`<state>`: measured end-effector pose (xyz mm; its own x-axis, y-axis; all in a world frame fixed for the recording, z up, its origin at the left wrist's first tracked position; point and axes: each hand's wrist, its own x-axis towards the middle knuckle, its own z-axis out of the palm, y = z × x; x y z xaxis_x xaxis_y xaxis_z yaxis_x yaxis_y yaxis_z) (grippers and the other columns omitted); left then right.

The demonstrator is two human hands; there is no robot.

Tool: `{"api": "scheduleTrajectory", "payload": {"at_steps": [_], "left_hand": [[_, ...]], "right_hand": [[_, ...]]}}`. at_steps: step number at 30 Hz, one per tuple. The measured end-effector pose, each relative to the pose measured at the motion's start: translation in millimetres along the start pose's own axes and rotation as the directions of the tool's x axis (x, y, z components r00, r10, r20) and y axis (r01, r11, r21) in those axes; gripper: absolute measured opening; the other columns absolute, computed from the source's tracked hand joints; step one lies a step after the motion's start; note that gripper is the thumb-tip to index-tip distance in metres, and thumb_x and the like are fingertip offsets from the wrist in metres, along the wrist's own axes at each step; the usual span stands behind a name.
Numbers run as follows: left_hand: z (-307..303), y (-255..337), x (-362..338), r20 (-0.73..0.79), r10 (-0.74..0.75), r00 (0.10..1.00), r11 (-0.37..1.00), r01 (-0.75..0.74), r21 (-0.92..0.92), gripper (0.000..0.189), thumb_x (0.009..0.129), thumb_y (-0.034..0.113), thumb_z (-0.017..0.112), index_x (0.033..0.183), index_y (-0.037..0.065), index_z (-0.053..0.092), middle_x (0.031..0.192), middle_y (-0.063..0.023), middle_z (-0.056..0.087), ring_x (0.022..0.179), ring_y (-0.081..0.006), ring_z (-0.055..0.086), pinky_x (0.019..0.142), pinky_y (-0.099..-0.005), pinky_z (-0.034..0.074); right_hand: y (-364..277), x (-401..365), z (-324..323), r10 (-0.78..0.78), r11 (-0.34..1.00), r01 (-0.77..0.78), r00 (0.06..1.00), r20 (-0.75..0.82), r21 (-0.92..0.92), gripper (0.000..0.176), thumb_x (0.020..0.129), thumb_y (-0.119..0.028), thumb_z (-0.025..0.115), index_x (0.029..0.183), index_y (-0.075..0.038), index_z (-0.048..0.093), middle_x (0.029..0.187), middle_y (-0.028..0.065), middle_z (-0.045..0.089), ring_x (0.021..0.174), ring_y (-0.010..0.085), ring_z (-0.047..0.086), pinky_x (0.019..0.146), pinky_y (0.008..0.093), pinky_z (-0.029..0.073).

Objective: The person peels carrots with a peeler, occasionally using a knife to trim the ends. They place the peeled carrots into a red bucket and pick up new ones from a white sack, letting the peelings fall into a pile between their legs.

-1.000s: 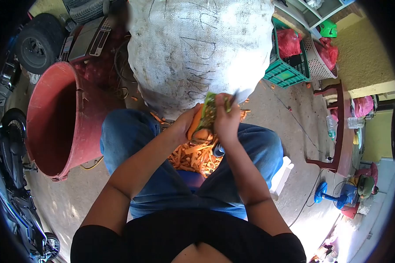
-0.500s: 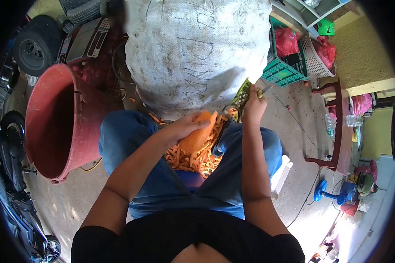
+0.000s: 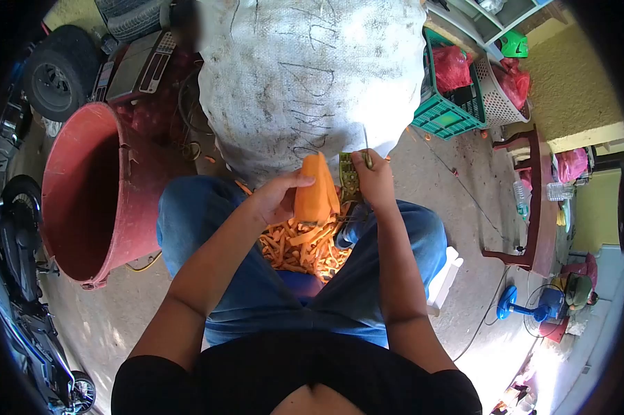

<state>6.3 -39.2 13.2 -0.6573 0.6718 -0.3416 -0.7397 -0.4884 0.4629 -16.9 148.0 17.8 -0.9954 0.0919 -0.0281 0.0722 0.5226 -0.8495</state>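
My left hand [image 3: 278,196] is closed on a large orange piece of produce [image 3: 314,190], its fingers along the left side. In my right hand [image 3: 374,181] is a green perforated tool [image 3: 349,176], close to the right side of the orange piece. A thin blade-like shape points up from the right hand. Below both hands, between my knees, lies a heap of orange strips [image 3: 305,250]. What holds the strips is mostly hidden; something dark blue shows at its lower edge.
A bulging white sack [image 3: 291,83] stands directly ahead. To the left is a large red barrel [image 3: 118,194], with a scale [image 3: 142,66] and tires behind. Green crate [image 3: 457,111] and white basket [image 3: 502,97] stand front right; a wooden bench [image 3: 537,200] and blue fan [image 3: 526,304] are right.
My right hand with the green tool has moved left and down, closer to the orange piece. The orange piece is now more upright and a little higher.
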Motion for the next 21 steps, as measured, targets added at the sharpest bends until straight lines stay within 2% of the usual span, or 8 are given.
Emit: {"api": "scheduleTrajectory", "payload": {"at_steps": [4,6,9,12,16,18,19,21], "left_hand": [[12,5,-7,0.025,-0.003,1.000,0.999,0.001,0.054,0.051,0.072,0.022,0.060,0.113,0.004,0.035,0.101,-0.0126,0.048,0.092,-0.0231,0.051,0.077,-0.0339,0.044],[10,1,-6,-0.156,0.082,0.984,0.970,-0.043,0.241,0.053,0.072,0.023,0.060,0.114,0.003,0.034,0.102,-0.0131,0.046,0.091,-0.0234,0.051,0.078,-0.0355,0.045],[0,1,-1,-0.189,-0.056,0.980,0.992,0.077,0.104,0.054,0.072,0.022,0.060,0.116,0.004,0.033,0.102,-0.0127,0.045,0.090,-0.0233,0.051,0.076,-0.0374,0.045],[-2,-1,1,-0.172,-0.083,0.982,0.996,0.080,-0.023,0.050,0.073,0.025,0.056,0.112,0.002,0.036,0.097,-0.0129,0.048,0.084,-0.0239,0.053,0.069,-0.0384,0.047],[5,4,-4,0.009,-0.005,1.000,0.997,0.005,0.071,0.051,0.070,0.020,0.059,0.112,0.002,0.036,0.098,-0.0123,0.048,0.084,-0.0240,0.053,0.071,-0.0377,0.046],[9,6,-5,-0.126,0.088,0.988,0.906,-0.026,0.423,0.054,0.066,0.016,0.063,0.111,0.000,0.037,0.098,-0.0123,0.049,0.085,-0.0228,0.053,0.074,-0.0347,0.044],[10,4,-3,-0.125,0.086,0.988,0.906,-0.026,0.423,0.054,0.066,0.016,0.063,0.111,0.000,0.037,0.098,-0.0123,0.049,0.085,-0.0228,0.053,0.074,-0.0347,0.044],[7,0,2,-0.165,0.181,0.970,0.735,-0.022,0.678,0.060,0.062,0.018,0.069,0.109,0.000,0.038,0.098,-0.0131,0.050,0.087,-0.0222,0.052,0.075,-0.0310,0.041]], "right_hand": [[-5,2,-19,0.069,0.981,-0.056,0.996,-0.061,0.186,0.023,0.080,-0.021,0.050,0.080,0.002,0.055,0.059,0.0076,0.053,0.055,0.0129,0.048,0.053,0.0267,0.039],[2,8,-30,0.073,0.965,-0.046,0.993,-0.094,0.260,0.021,0.081,-0.018,0.049,0.079,0.002,0.056,0.062,0.0011,0.053,0.052,0.0061,0.047,0.048,0.0210,0.037],[11,13,-41,0.129,0.938,-0.079,0.983,-0.128,0.338,0.023,0.080,-0.019,0.050,0.078,0.004,0.055,0.060,0.0037,0.052,0.055,0.0084,0.045,0.052,0.0236,0.038],[13,14,-41,0.122,0.940,-0.068,0.982,-0.144,0.334,0.024,0.080,-0.019,0.050,0.078,0.004,0.056,0.059,0.0037,0.052,0.055,0.0082,0.045,0.052,0.0238,0.038],[11,13,-41,0.123,0.950,-0.071,0.980,-0.156,0.305,0.024,0.080,-0.020,0.051,0.078,0.003,0.056,0.059,0.0037,0.052,0.055,0.0083,0.046,0.052,0.0238,0.038],[9,12,-42,0.124,0.955,-0.078,0.981,-0.148,0.285,0.024,0.080,-0.020,0.051,0.078,0.003,0.056,0.059,0.0037,0.053,0.055,0.0082,0.046,0.052,0.0238,0.038],[8,11,-43,0.122,0.961,-0.083,0.983,-0.138,0.262,0.024,0.080,-0.021,0.051,0.078,0.003,0.056,0.058,0.0037,0.053,0.055,0.0082,0.046,0.052,0.0237,0.038],[10,12,-42,0.122,0.961,-0.081,0.982,-0.141,0.265,0.024,0.080,-0.021,0.051,0.078,0.003,0.056,0.058,0.0042,0.053,0.054,0.0084,0.046,0.052,0.0240,0.038]]}}
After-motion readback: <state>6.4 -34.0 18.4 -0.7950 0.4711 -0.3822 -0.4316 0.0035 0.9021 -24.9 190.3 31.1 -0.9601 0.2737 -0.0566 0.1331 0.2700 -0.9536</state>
